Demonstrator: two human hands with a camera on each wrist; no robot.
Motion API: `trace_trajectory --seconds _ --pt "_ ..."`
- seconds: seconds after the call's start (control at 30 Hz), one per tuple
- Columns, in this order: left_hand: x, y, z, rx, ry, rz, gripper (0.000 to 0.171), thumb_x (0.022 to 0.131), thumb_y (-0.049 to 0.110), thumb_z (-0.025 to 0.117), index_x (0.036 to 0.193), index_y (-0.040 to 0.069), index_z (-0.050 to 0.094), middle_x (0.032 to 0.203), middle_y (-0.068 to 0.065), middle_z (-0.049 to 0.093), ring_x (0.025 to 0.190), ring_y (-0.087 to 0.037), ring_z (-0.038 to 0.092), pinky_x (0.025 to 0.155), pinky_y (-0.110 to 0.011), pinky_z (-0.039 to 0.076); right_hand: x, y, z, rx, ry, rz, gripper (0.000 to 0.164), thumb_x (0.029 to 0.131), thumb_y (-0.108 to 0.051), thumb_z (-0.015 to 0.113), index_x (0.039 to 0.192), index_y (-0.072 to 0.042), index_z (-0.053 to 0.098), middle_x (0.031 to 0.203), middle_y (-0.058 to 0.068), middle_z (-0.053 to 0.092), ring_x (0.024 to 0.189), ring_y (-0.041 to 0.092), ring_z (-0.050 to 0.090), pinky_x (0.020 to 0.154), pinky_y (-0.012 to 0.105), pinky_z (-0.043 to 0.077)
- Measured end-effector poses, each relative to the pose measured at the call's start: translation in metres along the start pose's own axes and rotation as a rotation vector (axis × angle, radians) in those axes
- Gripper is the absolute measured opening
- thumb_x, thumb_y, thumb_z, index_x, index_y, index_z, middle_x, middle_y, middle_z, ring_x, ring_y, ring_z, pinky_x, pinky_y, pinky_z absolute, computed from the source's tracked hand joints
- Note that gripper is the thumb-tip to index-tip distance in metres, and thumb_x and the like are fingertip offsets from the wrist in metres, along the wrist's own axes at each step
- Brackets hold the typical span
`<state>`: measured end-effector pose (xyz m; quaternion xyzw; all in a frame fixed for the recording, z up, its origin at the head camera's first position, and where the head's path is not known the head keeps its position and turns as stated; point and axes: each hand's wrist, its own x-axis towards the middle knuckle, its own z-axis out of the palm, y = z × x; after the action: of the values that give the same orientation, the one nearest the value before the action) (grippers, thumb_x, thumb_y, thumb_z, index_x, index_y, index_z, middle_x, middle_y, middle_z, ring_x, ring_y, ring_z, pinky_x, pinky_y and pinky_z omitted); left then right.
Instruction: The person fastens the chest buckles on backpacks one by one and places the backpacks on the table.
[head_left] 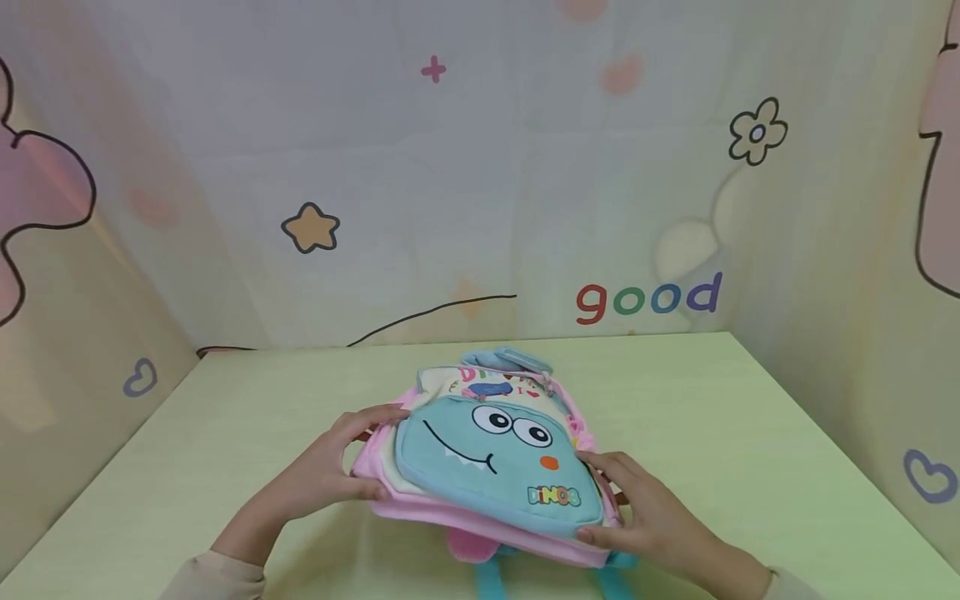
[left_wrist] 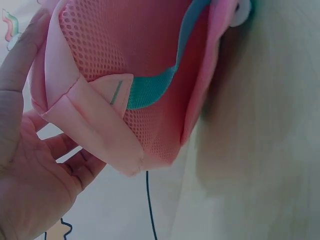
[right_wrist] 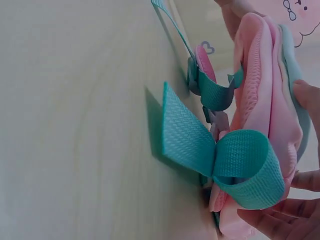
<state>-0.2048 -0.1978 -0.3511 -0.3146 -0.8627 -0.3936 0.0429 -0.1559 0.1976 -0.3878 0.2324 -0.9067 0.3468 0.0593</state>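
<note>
Pink backpack [head_left: 487, 467], teal cartoon-face front pocket [head_left: 498, 483] up, teal straps [head_left: 491, 579] below; near end raised off surface [head_left: 225, 433].

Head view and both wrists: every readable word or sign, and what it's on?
"good": back wall.
"+": back wall, pink sign.
"DiNOS": front pocket of the backpack.
"I" with a red heart: white upper panel of the backpack.
Larger letters starting "D", same panel: the rest too unclear to read.
Wrist views: no readable text.
</note>
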Motion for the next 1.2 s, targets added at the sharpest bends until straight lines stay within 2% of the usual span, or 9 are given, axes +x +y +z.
trace_trajectory --seconds 0.23,0.4,0.73,0.9,1.03,1.2 --pt "0.011 0.013 -0.004 -0.023 -0.004 -0.024 0.072 0.073 0.03 0.08 0.138 0.03 0.048 0.141 -0.003 0.048 0.115 -0.024 0.043 0.088 -0.041 0.044 -0.002 0.002 0.002 0.08 0.011 -0.002 0.07 0.079 -0.038 0.076 0.137 -0.011 0.047 0.12 0.0 0.055 0.102 0.002 0.049 0.08 0.023 0.054" --pt "0.02 0.028 -0.008 -0.014 0.023 -0.042 0.067 0.077 0.031 0.076 0.138 0.032 0.049 0.142 -0.003 0.047 0.118 -0.026 0.039 0.088 -0.043 0.042 -0.003 0.001 0.006 0.175 0.029 -0.022 0.067 0.081 -0.03 0.075 0.138 -0.011 0.046 0.121 0.002 0.055 0.104 0.001 0.048 0.079 0.023 0.054" --pt "0.039 0.063 -0.017 0.009 0.11 0.036 0.066 0.082 0.03 0.071 0.142 0.033 0.044 0.145 0.002 0.046 0.122 -0.023 0.034 0.091 -0.044 0.039 0.0 -0.004 0.019 0.336 0.052 -0.047 0.066 0.081 -0.018 0.075 0.138 -0.007 0.044 0.124 0.01 0.054 0.106 0.001 0.05 0.08 0.024 0.055" --pt "0.044 0.076 -0.017 -0.045 0.176 0.024 0.071 0.08 0.027 0.073 0.143 0.033 0.041 0.144 -0.002 0.042 0.127 -0.024 0.033 0.092 -0.045 0.044 0.003 -0.008 0.024 0.415 0.016 -0.005 0.065 0.083 -0.017 0.073 0.139 -0.006 0.042 0.126 0.012 0.053 0.108 0.004 0.052 0.083 0.023 0.055" --pt "0.048 0.085 -0.015 -0.113 0.229 -0.012 0.073 0.079 0.026 0.074 0.143 0.035 0.039 0.144 -0.003 0.038 0.125 -0.024 0.038 0.089 -0.043 0.05 0.006 -0.012 0.028 0.506 -0.032 0.042 0.066 0.085 -0.016 0.071 0.141 -0.002 0.038 0.129 0.017 0.052 0.108 0.007 0.054 0.086 0.021 0.054" --pt "0.055 0.097 -0.011 -0.13 0.289 -0.026 0.072 0.076 0.025 0.077 0.139 0.033 0.043 0.144 0.0 0.038 0.123 -0.022 0.044 0.091 -0.042 0.052 0.008 -0.014 0.034 0.58 -0.069 0.057 0.068 0.086 -0.016 0.071 0.141 0.0 0.035 0.13 0.023 0.05 0.11 0.011 0.057 0.087 0.019 0.053"
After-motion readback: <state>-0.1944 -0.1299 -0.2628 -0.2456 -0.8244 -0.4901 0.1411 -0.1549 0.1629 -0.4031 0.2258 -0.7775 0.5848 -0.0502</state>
